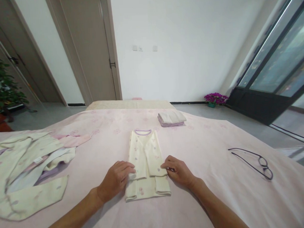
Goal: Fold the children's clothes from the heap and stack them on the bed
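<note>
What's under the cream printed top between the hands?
The pink floral sheet shows all around the cream printed top, so that's likely its support; anything directly beneath is covered.

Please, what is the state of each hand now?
Left hand: fingers touching the folded shirt at its left edge; grip unclear.
Right hand: fingertips at the folded shirt's right edge; grip unclear.

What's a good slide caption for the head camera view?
Left hand and right hand at opposite edges of a folded cream garment on pink cloth.
</note>
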Demonstrator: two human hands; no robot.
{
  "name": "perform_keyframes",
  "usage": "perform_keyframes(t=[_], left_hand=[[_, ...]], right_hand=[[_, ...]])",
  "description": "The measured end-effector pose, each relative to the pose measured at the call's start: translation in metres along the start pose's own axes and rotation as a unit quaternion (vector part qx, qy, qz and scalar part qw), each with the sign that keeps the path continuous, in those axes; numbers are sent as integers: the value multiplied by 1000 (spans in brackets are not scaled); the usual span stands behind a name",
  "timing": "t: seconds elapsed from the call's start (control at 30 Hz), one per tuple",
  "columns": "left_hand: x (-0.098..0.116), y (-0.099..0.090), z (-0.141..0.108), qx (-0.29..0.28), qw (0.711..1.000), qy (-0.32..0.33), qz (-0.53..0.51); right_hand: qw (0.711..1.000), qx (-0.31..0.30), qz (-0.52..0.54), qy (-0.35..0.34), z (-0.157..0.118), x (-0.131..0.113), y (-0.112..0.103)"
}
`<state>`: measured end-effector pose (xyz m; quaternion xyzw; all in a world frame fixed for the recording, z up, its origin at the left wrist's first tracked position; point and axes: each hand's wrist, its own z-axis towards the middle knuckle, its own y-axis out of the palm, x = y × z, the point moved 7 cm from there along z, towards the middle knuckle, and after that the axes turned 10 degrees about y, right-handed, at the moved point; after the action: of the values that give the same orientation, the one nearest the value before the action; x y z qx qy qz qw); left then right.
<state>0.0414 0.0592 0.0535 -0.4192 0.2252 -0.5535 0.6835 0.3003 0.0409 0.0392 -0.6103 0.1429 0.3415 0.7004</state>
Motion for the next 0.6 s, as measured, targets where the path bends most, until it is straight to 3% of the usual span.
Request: perform_keyframes(t=[0.17,0.33,0.6], left_hand=[[32,24,42,-50,998,15,-26],[37,56,59,-131,989,27,59],[33,46,58,-85,991,37,97]], right_hand=[[1000,22,15,6,-3,2,-1],[999,32,19,17,-7,1,-1],[999,48,23,9,-9,-2,-1]])
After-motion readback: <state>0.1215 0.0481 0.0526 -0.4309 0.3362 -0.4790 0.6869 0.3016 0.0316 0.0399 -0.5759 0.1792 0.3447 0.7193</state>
